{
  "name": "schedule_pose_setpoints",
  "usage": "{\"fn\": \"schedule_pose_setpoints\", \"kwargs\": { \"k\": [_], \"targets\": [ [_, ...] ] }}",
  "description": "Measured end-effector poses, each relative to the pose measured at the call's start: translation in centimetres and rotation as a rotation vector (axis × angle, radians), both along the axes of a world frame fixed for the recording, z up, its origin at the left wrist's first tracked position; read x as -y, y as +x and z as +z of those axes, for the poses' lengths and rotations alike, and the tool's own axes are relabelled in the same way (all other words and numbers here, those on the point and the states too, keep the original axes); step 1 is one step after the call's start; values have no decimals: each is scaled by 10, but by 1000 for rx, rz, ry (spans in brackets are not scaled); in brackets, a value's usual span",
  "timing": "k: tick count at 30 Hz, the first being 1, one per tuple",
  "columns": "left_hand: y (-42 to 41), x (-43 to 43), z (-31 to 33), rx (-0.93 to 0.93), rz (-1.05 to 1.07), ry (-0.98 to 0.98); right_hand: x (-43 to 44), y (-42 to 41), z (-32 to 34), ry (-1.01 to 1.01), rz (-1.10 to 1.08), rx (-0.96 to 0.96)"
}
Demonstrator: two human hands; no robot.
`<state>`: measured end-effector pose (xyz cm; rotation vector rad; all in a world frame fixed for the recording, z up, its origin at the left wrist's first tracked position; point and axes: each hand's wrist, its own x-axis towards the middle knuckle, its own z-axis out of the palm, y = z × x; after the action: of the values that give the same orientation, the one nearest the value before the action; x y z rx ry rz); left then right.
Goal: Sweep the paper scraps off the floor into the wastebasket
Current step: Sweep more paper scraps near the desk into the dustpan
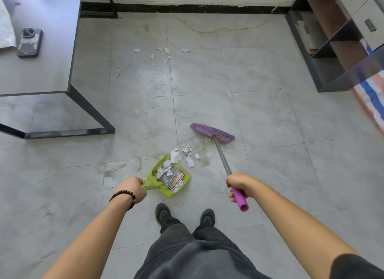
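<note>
My left hand (131, 189) grips the handle of a green dustpan (185, 180) that rests on the floor in front of my feet and holds several paper scraps. My right hand (239, 185) grips the purple end of a broom handle (222, 156). The purple broom head (212, 132) sits on the floor beyond the pan. A small heap of white paper scraps (190, 154) lies between the broom head and the pan's mouth. More scraps (164, 54) are scattered farther away on the tiles. No wastebasket is in view.
A grey table (41, 71) with black legs stands at the left, a phone (30, 42) on top. A dark shelf unit (332, 50) stands at the right, a striped sheet (372, 100) beside it. A yellow cord (218, 30) runs along the far wall.
</note>
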<state>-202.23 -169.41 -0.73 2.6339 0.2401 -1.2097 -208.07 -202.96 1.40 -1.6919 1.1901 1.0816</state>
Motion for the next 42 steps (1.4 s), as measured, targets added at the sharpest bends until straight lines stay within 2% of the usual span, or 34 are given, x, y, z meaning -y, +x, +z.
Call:
{"fn": "schedule_pose_setpoints", "kwargs": {
  "k": [2, 4, 8, 10, 15, 20, 25, 31, 33, 38, 42],
  "targets": [
    [6, 7, -1, -3, -13, 2, -1, -1, -14, 34, -163, 58],
    [9, 11, -1, -14, -19, 8, -5, -1, -25, -14, -216, 91],
    [13, 2, -1, -19, -10, 28, -32, -6, -29, -147, 91, 86],
    [17, -2, -1, -15, -11, 31, -50, -12, -27, -143, 185, 71],
    [25, 3, -6, -1, -57, 7, -74, -37, 5, 113, 121, 18],
    [36, 3, -2, 5, -99, 22, -69, -49, 50, 336, -53, 26],
    [36, -1, -1, 0, -57, 11, -39, -30, 76, 462, -174, -33],
    [13, 7, -6, -9, -6, -12, 1, -8, 92, 416, -268, 49],
    [8, 6, -8, -1, 19, -13, -3, -3, 86, 377, -232, 92],
    [5, 4, -5, 10, 49, -15, -50, 0, 45, 244, 68, 180],
    [3, 5, -6, 13, 37, 7, -84, -17, 25, 218, 157, 141]
  ]
}}
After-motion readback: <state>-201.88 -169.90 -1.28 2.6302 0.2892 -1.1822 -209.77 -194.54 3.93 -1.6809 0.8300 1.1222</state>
